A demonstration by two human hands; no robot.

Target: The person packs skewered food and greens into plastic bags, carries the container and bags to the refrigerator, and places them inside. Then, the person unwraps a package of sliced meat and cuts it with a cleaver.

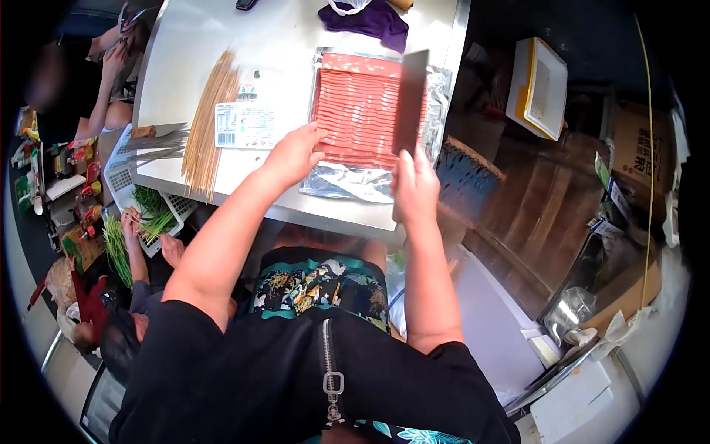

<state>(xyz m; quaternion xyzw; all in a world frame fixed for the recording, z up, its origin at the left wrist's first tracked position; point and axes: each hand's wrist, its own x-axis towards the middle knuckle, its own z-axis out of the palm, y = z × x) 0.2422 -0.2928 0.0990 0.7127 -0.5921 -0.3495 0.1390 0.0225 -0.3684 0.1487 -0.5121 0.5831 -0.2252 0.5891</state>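
Observation:
My right hand (416,185) is closed round the handle of a cleaver (411,103), whose broad dark blade stands over the right end of a row of red meat-like strips (359,111). The strips lie side by side on an opened silver foil package (347,181) on the table. At the strips' lower left edge, my left hand (296,154) rests its fingertips, with thumb and fingers apart. Left of that hand are a white labelled packet (244,124) and a fanned bundle of thin wooden skewers (207,133).
Dark metal skewers (159,144) jut over the left edge of the white table (288,37). A purple cloth (367,22) lies at the back. To the left, another person's hands (170,248) are near green stalks in a white basket (126,177). A foam box (543,89) stands right.

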